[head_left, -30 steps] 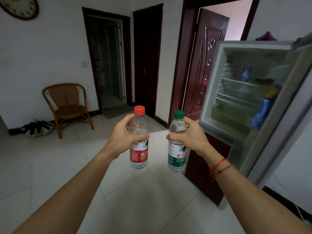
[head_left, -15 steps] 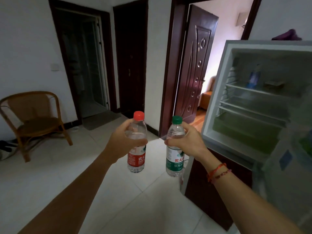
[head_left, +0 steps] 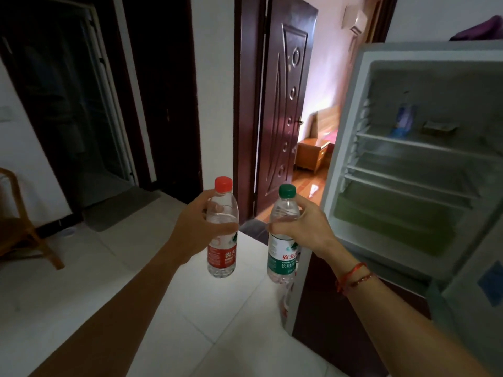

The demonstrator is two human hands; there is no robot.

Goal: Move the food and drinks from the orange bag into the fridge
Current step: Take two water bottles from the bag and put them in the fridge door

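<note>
I see the left hand (head_left: 200,231) closed around the red-capped bottle (head_left: 221,232), and the right hand (head_left: 304,228) closed around the green-capped bottle (head_left: 283,235). Both bottles are upright, side by side and apart, above the tiled floor (head_left: 136,281). The fridge (head_left: 351,131) is to the right, open; its shelves (head_left: 413,183) are near the right hand.

Fridge (head_left: 351,148) cut off at right; its shelf items (head_left: 405,118) blurred
</note>
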